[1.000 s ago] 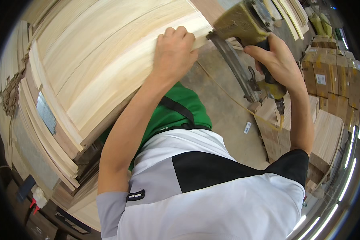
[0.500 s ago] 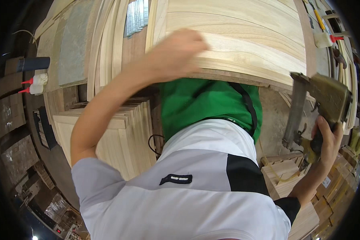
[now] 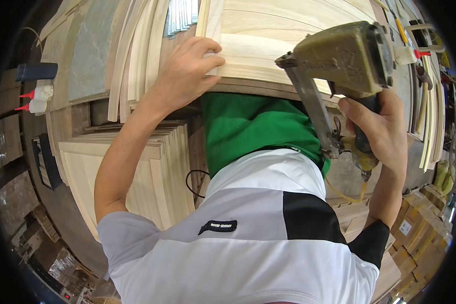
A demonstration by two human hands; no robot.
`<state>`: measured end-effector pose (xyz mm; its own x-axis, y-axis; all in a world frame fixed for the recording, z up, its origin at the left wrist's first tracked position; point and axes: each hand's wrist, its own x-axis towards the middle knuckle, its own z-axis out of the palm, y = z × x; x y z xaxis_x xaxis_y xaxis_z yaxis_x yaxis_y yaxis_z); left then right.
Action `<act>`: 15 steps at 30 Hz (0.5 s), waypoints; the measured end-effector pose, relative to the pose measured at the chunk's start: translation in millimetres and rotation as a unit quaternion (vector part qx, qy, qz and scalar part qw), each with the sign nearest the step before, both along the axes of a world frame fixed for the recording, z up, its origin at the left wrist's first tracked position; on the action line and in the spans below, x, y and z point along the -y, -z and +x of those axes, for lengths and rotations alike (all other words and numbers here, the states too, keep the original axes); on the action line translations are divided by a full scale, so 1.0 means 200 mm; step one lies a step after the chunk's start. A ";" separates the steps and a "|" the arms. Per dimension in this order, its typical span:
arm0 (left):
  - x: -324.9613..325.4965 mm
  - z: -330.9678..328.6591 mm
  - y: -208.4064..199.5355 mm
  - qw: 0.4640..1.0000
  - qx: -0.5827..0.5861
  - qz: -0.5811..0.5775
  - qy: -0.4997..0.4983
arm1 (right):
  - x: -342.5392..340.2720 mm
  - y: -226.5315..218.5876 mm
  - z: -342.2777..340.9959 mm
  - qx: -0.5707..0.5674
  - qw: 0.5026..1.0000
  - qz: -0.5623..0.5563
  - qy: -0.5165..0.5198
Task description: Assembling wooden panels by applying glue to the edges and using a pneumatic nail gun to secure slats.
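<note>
My right hand (image 3: 382, 124) is wrapped around the black grip of an olive-coloured air nail gun (image 3: 342, 58). The nail gun is lifted over the bench's near edge, its nose pointing left and a yellow air hose (image 3: 357, 197) joined at its lower end. At the near left corner of a pale wooden panel (image 3: 268, 50), my left hand (image 3: 192, 71) grips the frame strip with bent fingers. The panel lies flat on the bench, and its far part runs out of view.
Long wooden strips (image 3: 139, 55) and a bundle of thin metal pieces (image 3: 181, 17) lie left of the panel. Finished-looking panels (image 3: 131, 177) lean below the bench. Glue bottles (image 3: 38, 99) stand far left, another glue bottle (image 3: 405, 54) at right, near a hammer (image 3: 423, 78).
The nail gun has come up and left, over the panel's near edge. My left hand has moved left and down from above the panel onto its corner.
</note>
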<state>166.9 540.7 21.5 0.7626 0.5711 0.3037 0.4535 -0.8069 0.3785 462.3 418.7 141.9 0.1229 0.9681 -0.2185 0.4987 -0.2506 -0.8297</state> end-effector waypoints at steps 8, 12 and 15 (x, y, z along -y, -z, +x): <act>0.00 0.00 0.03 0.999 0.018 0.019 -0.027 | -0.10 0.00 -0.16 0.018 0.997 -0.062 -0.047; 0.02 0.03 0.02 0.999 0.028 0.024 -0.029 | -0.13 0.03 -0.17 0.042 0.994 -0.004 -0.099; 0.02 0.04 0.02 0.998 0.047 0.021 -0.023 | -0.15 0.07 -0.18 0.046 0.990 0.026 -0.134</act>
<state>175.4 536.8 17.2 0.7031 0.5903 0.3966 0.4547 -0.8019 0.3875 426.1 448.1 127.0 -0.1233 0.9781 -0.1679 0.6155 -0.0573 -0.7860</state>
